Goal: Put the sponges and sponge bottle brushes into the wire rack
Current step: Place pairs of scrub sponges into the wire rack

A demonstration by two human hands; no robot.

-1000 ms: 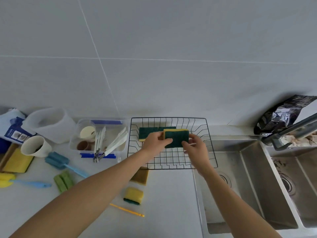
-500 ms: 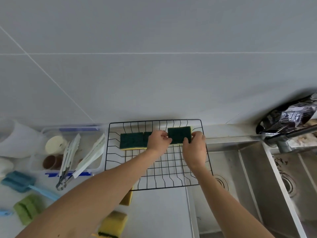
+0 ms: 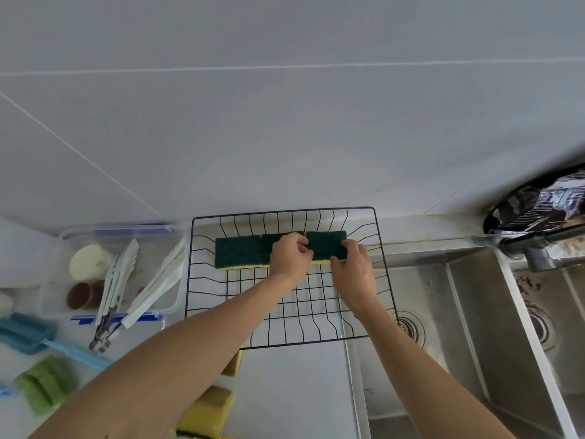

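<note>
A black wire rack point(image 3: 384, 270) stands on the white counter against the wall. Three green-topped yellow sponges lie in a row along its far side: the left sponge point(image 3: 237, 250), a middle sponge point(image 3: 269, 245) partly hidden by my left hand point(image 3: 291, 258), and the right sponge point(image 3: 326, 245). Both hands pinch the right sponge; my right hand point(image 3: 351, 270) holds its near right edge. On the counter lie a yellow sponge point(image 3: 207, 410), another yellow sponge point(image 3: 232, 364) half under my left arm, a blue sponge brush point(image 3: 28, 332) and a green sponge brush point(image 3: 42, 388).
A clear plastic box point(image 3: 120, 231) left of the rack holds white tongs point(image 3: 155, 280) and small cups. A steel double sink point(image 3: 474, 312) lies to the right, with a faucet point(image 3: 538, 245) and a dark bag point(image 3: 538, 201) behind it.
Both hands carried the sponge from above the rack's middle down to its far right side, beside the two others. The camera shifted nearer and to the right.
</note>
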